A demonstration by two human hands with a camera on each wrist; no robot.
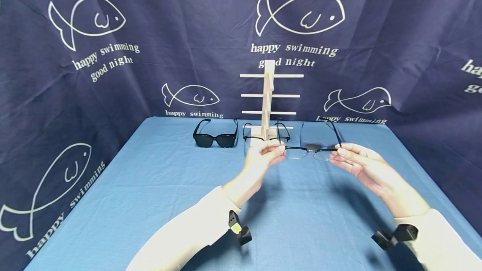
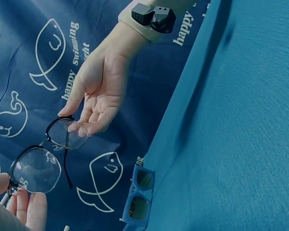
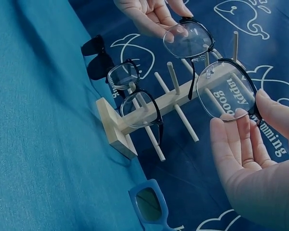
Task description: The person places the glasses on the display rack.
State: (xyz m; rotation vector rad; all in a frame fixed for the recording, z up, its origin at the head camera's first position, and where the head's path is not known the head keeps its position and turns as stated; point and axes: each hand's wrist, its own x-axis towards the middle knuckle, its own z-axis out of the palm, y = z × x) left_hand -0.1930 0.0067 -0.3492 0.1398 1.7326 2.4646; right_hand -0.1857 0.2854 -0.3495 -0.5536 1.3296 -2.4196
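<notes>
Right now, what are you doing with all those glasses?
A person is holding up one pair of clear, dark-topped glasses, with the left hand at one end and the right hand at the other. Behind them is a wooden stand with pegs; another clear pair sits low down on it, and its upper pegs are bare. Black sunglasses and blue sunglasses are on the table.

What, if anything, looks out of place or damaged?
Nothing stands out: no spill or breakage shows. The pale wooden peg rack stands upright, the black-framed sunglasses and blue-framed sunglasses rest on the blue cloth, and the left hand and right hand hold the clear-lensed, black-browed glasses roughly level.
</notes>
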